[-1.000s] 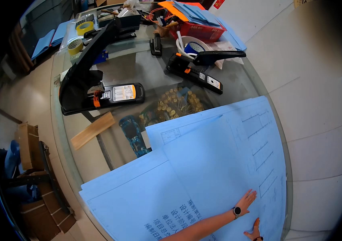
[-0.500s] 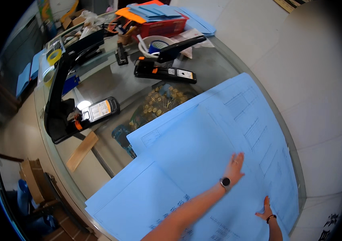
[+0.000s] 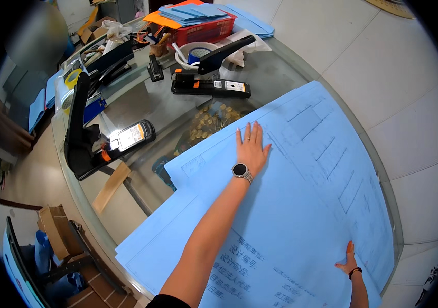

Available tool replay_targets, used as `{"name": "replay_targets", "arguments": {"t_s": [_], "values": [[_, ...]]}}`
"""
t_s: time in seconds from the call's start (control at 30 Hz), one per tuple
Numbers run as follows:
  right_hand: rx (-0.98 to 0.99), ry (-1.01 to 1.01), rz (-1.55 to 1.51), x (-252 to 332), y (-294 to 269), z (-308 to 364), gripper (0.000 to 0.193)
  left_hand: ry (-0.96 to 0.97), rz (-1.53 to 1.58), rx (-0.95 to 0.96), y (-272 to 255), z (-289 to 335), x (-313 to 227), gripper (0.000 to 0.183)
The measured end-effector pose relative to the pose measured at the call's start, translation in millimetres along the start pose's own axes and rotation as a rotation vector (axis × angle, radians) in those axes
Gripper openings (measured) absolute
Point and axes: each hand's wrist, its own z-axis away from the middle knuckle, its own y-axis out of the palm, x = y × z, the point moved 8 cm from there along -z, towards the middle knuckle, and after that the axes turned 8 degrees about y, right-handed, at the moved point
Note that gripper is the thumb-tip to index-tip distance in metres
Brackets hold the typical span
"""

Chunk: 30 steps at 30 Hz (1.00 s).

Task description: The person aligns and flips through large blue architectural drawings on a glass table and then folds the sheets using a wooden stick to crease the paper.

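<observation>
Large light-blue printed sheets [image 3: 296,205] lie flat in a stack across the right part of a glass-topped table. My left hand [image 3: 252,149], with a watch at the wrist and a ring, rests palm down near the sheets' far edge. Its fingers are stretched out, and nothing is in them. Lower right, my right hand [image 3: 349,261] lies on the printed side of the sheets, thumb apart from the fingers, a dark bracelet at its wrist. Beyond the far edge stands a black heavy-duty stapler [image 3: 211,84] with its long handle raised. Another black stapler [image 3: 126,138] is to the left, its handle also up.
A wooden strip [image 3: 112,187] lies on the glass [image 3: 157,110] by the left edge. Farther back are a small black stapler [image 3: 155,69], a white bowl [image 3: 182,57] holding tape, and a red basket [image 3: 203,32] topped with blue folders. Cardboard boxes [image 3: 57,231] stand lower left.
My left hand has slid away and leftward over the sheets, from their middle to the far edge. My right hand stays near the right side. The view has shifted slightly.
</observation>
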Motion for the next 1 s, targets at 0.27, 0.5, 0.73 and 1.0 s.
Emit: {"name": "replay_targets", "arguments": {"t_s": [0.27, 0.5, 0.73, 1.0], "values": [[-0.01, -0.037, 0.017, -4, 2, -2, 0.125, -0.267, -0.17, -0.055, -84, 103, 64, 0.067], [-0.004, -0.07, -0.016, -8, 4, -2, 0.121, -0.326, -0.222, -0.058, -78, 100, 32, 0.07], [-0.066, -0.092, 0.02, -18, 1, 0, 0.117, 0.564, 0.29, 0.265, 65, 91, -290, 0.061], [-0.069, -0.043, 0.01, -10, -12, 4, 0.118, 0.794, 0.319, 0.378, 109, 175, -446, 0.061]]}}
